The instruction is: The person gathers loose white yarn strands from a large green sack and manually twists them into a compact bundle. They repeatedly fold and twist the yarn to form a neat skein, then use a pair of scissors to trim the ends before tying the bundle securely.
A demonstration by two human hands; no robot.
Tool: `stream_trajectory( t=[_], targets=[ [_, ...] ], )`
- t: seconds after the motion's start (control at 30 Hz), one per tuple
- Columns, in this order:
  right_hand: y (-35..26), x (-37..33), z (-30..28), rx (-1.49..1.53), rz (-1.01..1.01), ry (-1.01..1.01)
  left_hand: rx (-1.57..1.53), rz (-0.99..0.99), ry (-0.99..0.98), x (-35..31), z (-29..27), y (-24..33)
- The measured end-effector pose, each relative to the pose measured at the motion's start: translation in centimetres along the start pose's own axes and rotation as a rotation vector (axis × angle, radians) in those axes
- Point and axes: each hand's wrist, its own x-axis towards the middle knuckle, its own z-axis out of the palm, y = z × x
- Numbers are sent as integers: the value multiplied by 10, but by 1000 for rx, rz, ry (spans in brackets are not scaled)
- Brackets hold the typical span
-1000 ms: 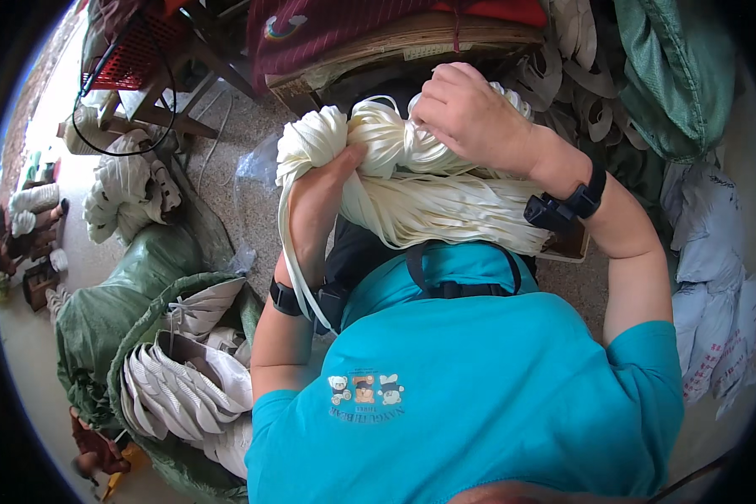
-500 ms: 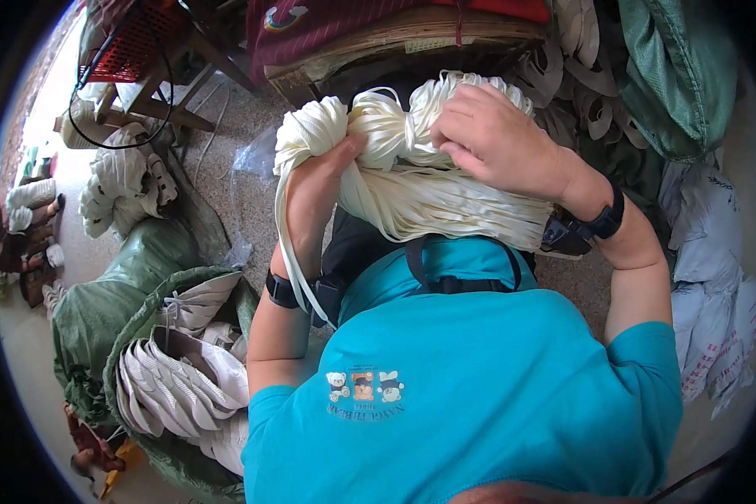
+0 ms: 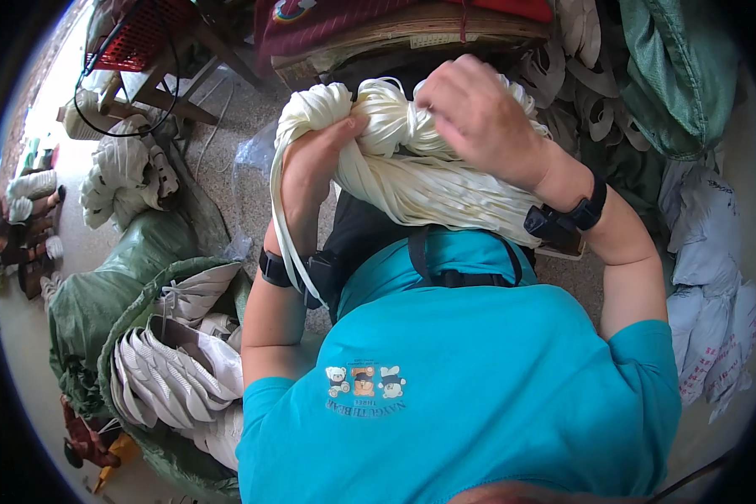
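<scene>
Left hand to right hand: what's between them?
Head view: bunched loops of the cream cord bundle span the stretch between the left hand and the right hand.

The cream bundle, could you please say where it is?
In the head view, the bundle is upper centre, its left end held by the left hand, the right hand over its right half.

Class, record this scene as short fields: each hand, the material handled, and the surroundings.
Left hand: gripping the left end of the cream strip bundle
Right hand: over the bundle's right part, fingers curled; contact unclear
Loose strands: hanging by the left wrist
Left side: open green sack holding pale pieces
Upper left: red basket
Right side: white bags
</scene>
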Motion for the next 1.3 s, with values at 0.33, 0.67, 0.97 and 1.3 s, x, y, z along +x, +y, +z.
stream_trajectory(
  t=[0.33,0.67,0.97,1.3],
  targets=[
    [7,6,16,4,-120,-225,-86,-64,-48,17,-8,-2],
    [14,-4,17,160,-119,-136,-107,-41,-34,14,-7,-2],
    [1,4,19,-111,-258,-132,-72,-44,1,12,1,5],
    [-3,-6,23,-335,-307,-129,-51,-7,15,12,-2,-1]
  ],
)
